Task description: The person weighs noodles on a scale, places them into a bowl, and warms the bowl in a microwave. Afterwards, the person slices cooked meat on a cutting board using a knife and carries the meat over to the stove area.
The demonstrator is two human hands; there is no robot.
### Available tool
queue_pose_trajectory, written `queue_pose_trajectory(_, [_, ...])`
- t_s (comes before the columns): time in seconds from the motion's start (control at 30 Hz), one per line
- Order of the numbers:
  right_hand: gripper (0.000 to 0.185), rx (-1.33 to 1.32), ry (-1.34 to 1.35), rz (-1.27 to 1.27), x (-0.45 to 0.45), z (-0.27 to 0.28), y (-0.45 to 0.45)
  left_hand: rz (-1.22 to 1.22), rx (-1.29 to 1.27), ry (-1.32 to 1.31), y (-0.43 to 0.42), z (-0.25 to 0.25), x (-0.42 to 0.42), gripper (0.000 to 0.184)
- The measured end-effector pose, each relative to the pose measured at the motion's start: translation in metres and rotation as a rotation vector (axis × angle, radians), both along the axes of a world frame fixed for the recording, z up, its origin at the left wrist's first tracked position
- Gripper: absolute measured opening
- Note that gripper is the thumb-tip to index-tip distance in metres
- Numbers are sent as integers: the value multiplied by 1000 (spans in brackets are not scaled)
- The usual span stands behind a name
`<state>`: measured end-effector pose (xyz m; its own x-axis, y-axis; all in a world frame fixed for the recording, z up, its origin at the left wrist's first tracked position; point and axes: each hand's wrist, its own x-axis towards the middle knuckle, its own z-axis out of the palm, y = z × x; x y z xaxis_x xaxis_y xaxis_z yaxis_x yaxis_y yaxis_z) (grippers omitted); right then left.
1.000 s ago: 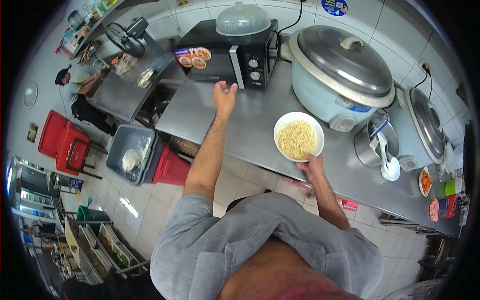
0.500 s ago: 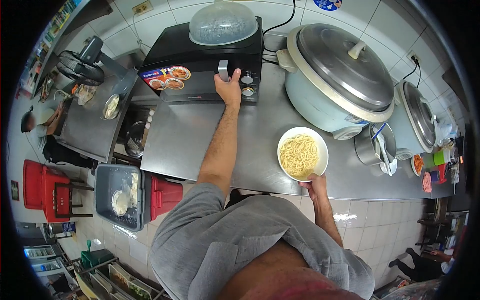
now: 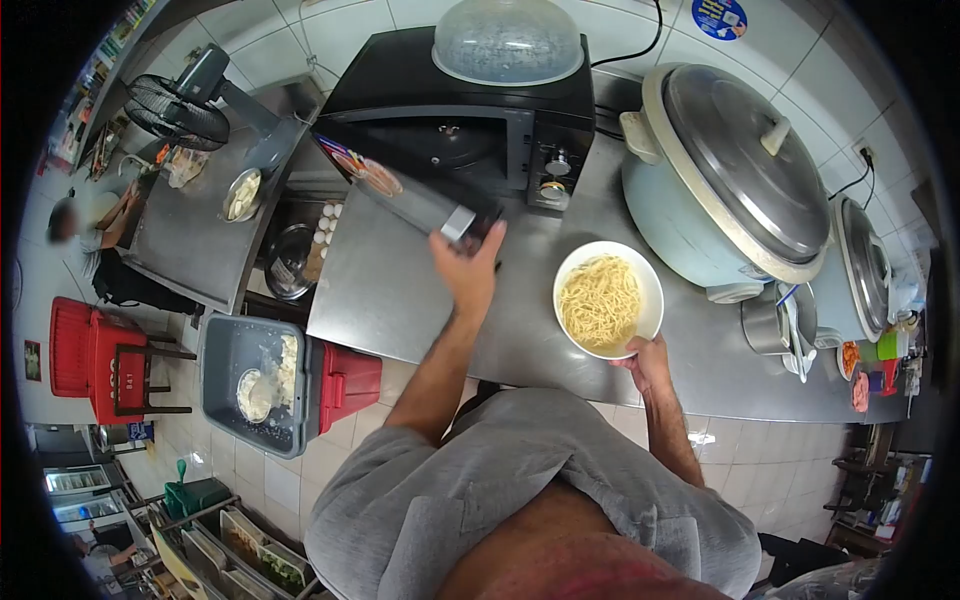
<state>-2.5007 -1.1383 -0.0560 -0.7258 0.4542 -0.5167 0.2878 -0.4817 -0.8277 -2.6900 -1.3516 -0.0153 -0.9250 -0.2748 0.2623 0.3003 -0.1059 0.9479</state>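
My left hand (image 3: 467,268) is closed on the handle of the microwave door (image 3: 395,190), which stands partly open and looks blurred. Behind it, the dark inside of the black microwave (image 3: 560,110) shows, with its knobs at the right. My right hand (image 3: 648,364) grips the near right rim of a white bowl (image 3: 650,293). Yellow noodles (image 3: 600,300) lie in the bowl, which is over the front part of the steel counter (image 3: 375,285). A clear dome cover (image 3: 508,42) rests on top of the microwave.
A large rice cooker (image 3: 690,220) stands right of the bowl, with a metal pot (image 3: 765,325) and a second cooker (image 3: 850,260) beyond. At the left are a grey tub (image 3: 222,375), a red bin (image 3: 350,388), a fan (image 3: 190,110) and another person (image 3: 105,235).
My left hand has reached the microwave handle and pulled the door partly open toward me. My right hand still holds the noodle bowl. The camera view has shifted.
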Motion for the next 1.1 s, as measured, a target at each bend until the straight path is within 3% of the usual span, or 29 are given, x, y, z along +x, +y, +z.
queue_pose_trajectory(0.1, [59, -15, 28, 144, -40, 10, -17, -54, 34, 49, -74, -38, 31, 46])
queue_pose_trajectory(0.17, [59, 13, 8, 237, -75, 17, -35, -5, 174, 7, -111, -31, 53, 45])
queue_pose_trajectory(0.23, [56, 0, 49, 339, -114, 28, -57, 101, -41, 91, -149, -33, 54, 47])
queue_pose_trajectory(0.37, [50, -123, 113, 456, -208, 26, -94, 94, -125, 181, -191, -32, 54, 52])
queue_pose_trajectory(0.6, [34, -71, 142, 273, -364, 26, -141, -135, -111, -18, -199, -30, 59, 51])
queue_pose_trajectory(0.7, [42, -59, 127, 175, -416, 1, -139, -209, -219, -27, -196, -25, 58, 56])
queue_pose_trajectory(0.77, [49, -35, 108, 146, -437, -9, -140, -224, -307, -2, -192, -17, 57, 54])
queue_pose_trajectory(0.83, [36, -60, 80, -2, -439, 0, -144, -236, -351, 39, -186, -12, 52, 46])
queue_pose_trajectory(1.0, [34, -46, 92, -72, -433, 7, -149, -342, -386, 12, -175, -4, 40, 31])
queue_pose_trajectory(1.1, [30, -141, 192, 80, -393, 10, -142, -422, -411, 25, -157, 2, 27, 25])
